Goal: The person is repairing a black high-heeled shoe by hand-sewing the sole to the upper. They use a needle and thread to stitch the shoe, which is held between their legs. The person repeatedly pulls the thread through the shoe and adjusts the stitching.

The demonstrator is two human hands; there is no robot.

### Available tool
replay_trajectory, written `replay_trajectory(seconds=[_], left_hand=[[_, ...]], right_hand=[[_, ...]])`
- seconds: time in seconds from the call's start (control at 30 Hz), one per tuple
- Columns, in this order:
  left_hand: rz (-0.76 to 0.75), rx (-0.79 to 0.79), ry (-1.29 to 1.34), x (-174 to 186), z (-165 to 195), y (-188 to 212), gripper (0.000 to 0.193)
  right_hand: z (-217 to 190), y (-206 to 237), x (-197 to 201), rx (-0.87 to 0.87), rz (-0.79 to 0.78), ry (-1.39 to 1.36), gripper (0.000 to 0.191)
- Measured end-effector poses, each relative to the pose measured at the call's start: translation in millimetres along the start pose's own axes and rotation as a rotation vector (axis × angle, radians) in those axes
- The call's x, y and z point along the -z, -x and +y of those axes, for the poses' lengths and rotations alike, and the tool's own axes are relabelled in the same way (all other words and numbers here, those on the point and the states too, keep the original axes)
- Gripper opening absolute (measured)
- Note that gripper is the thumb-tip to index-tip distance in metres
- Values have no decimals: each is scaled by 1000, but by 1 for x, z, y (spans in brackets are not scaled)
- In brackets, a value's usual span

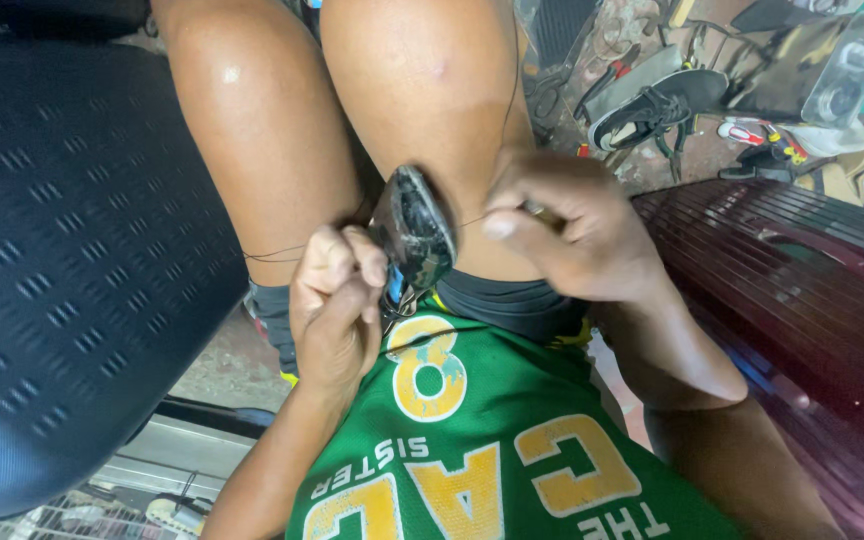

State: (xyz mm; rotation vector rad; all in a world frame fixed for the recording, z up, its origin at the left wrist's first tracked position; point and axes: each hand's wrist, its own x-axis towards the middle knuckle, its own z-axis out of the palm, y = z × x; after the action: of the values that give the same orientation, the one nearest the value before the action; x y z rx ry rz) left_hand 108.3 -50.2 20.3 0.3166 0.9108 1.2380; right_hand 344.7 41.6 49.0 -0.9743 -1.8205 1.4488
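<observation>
The left hand (332,300) is curled into a closed fist, its fingers pinching a thin dark thread (277,252) that runs out taut to its left, across the bare leg (262,150) just above it. The fist's knuckles press against the worn black shoe (414,232), which sits between the two hands, sole edge turned toward the camera, wedged between the knees and above the lap.

The right hand (562,235) lies just right of the shoe, fingers bent and closed around a slim tool or needle; only a short pale tip shows past the thumb, so what it is exactly cannot be told. A fine strand of thread stretches from the shoe to this hand, and another line rises along the other leg (422,90) above it.

Below both hands spreads a green jersey (492,440) with yellow lettering, and dark shorts (512,300) edge out just beneath the right hand.

Farther left of the left hand is a dark perforated chair seat (72,270). To the right of the right hand stands a dark red ribbed surface (802,280). Beyond it, on the cluttered floor (652,150), lies a black sneaker (657,105) with a white sole among scattered tools and scraps.
</observation>
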Motion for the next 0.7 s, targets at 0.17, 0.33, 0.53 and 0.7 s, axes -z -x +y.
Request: replay_trajectory(seconds=[0.17, 0.33, 0.53, 0.7], left_hand=[[-10, 189, -350, 0, 5, 0, 6], [-137, -33, -817, 1, -2, -6, 32], [-209, -5, -670, 19, -17, -5, 34], [-77, 232, -216, 22, -9, -6, 22]], right_hand=[[6, 0, -13, -40, 250, -694, 22], [4, -7, -36, 82, 209, -1064, 23], [3, -19, -50, -100, 239, -1174, 31], [-5, -28, -46, -79, 202, -1088, 29]])
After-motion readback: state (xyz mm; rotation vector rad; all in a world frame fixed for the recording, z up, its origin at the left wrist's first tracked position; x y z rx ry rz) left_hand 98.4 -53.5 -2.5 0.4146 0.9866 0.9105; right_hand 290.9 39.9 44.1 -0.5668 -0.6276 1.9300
